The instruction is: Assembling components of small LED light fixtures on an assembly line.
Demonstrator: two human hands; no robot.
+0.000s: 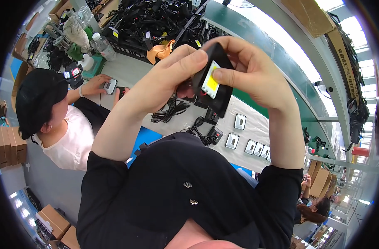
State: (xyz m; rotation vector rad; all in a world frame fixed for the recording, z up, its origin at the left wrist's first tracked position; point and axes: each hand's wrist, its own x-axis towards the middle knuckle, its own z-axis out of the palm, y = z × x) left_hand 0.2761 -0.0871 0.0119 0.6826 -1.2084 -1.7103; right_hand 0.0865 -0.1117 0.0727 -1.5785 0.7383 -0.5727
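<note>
Up close, a black flat lamp housing (224, 98) is held tilted between my two hands, above the worktable. A white LED panel (208, 89) with a yellow middle sits on its face, and a bit of red wire shows at the panel's lower end. My left hand (179, 66) grips the left edge, thumb at the upper corner. My right hand (255, 79) holds the other side, its thumb pressed on the LED panel and its other fingers partly hidden behind the housing. Below the housing, black cables (173, 111) lie on the table.
Several small framed lamp parts (232, 140) stand in rows on the table (249, 120) to the right. A black crate (133, 52) heaped with wired lamps is at the back. On the left, a co-worker in a black cap (40, 97) handles a similar lamp (110, 86). A bottle (103, 46) stands beyond.
</note>
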